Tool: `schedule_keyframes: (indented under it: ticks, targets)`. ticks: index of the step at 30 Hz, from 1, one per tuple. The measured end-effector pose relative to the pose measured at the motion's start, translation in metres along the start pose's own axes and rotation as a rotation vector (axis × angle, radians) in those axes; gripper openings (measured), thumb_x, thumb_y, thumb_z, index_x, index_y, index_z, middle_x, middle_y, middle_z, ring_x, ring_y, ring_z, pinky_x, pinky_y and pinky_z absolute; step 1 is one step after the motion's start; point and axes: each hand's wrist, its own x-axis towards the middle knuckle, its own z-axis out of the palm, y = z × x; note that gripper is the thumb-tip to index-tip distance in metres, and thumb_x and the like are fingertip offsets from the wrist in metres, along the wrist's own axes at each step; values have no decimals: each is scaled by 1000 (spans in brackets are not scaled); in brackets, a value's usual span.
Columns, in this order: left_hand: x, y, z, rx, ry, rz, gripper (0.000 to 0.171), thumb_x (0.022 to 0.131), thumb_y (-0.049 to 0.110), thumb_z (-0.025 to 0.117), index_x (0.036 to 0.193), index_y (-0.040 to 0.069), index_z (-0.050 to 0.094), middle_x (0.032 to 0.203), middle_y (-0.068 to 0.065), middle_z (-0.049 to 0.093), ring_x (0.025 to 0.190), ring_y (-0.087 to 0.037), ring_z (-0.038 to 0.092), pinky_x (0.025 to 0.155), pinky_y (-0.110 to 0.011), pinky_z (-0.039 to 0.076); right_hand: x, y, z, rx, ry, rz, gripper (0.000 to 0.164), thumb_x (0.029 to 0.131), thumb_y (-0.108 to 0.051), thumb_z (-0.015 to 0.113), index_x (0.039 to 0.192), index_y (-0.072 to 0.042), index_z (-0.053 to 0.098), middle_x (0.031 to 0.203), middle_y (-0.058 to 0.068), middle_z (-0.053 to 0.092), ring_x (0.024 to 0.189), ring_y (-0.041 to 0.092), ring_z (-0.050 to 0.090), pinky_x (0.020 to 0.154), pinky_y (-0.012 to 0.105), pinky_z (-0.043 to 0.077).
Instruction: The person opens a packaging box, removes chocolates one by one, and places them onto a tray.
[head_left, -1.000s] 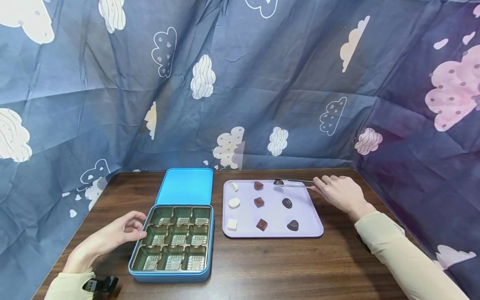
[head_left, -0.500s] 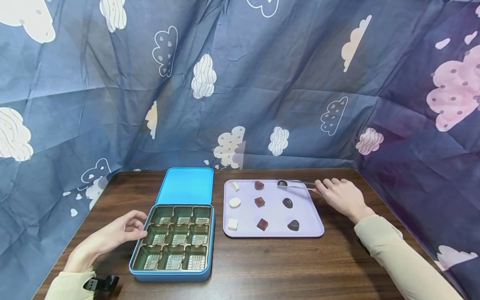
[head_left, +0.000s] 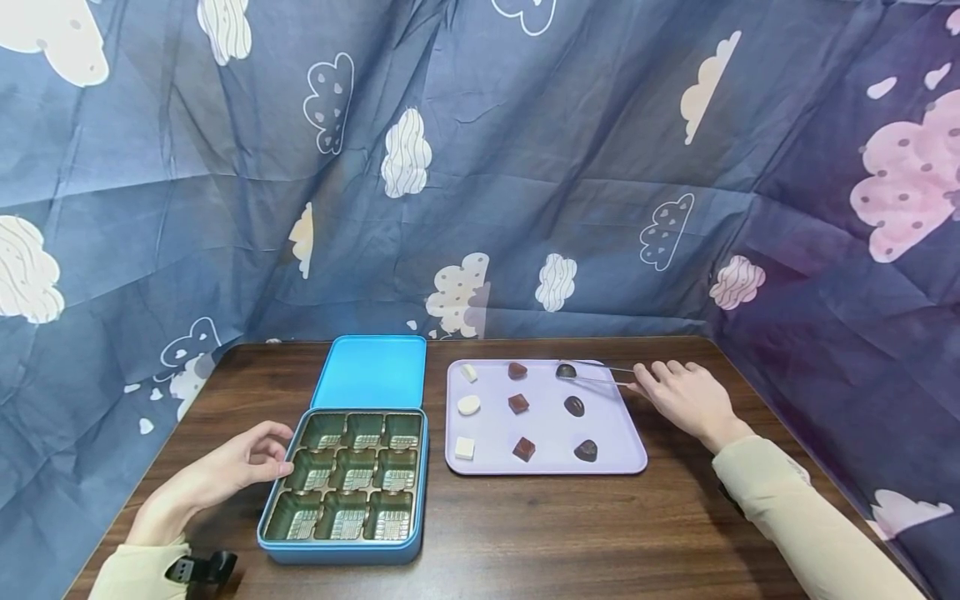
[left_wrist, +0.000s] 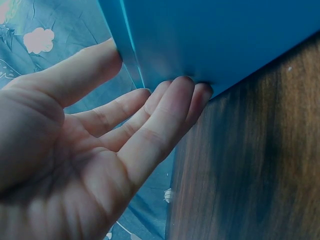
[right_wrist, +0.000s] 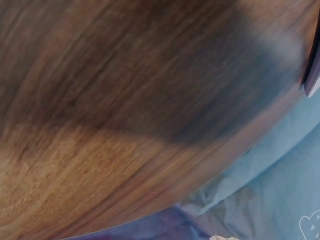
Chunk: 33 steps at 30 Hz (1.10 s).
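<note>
My left hand [head_left: 236,462] rests against the left side of a blue tin [head_left: 341,554], thumb at its rim and the other fingertips on its wall in the left wrist view. A gold insert [head_left: 352,471] with several square compartments fills the tin. My right hand [head_left: 686,400] grips slim metal tongs [head_left: 611,382], whose two arms lie either side of a round dark chocolate [head_left: 566,372] at the back right of a lilac tray [head_left: 547,458]. The right wrist view shows neither the hand nor the tongs.
More chocolates stand in rows on the tray: white ones such as a square [head_left: 464,449], brown ones such as a diamond [head_left: 523,449], and a dark heart [head_left: 586,451]. The tin's blue lid [head_left: 371,371] lies folded back. A patterned cloth [head_left: 525,167] borders the wooden table [head_left: 540,533].
My right hand has shifted slightly right and nearer with the tongs, and the round dark chocolate has moved a little the same way. The left hand stays on the tin.
</note>
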Motion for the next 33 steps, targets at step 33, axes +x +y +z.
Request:
schedule_keyframes:
  ticks: [33]
  targets:
    - [0,0,0,2,6,5,46,93,10,66,126,-10,40,93,-11,52,84,-13,58,77,-26,48,-24,2,-29,52,4,253,50,94,-45,54,109,2,61,77,19,59,60,40,58,40,49,39]
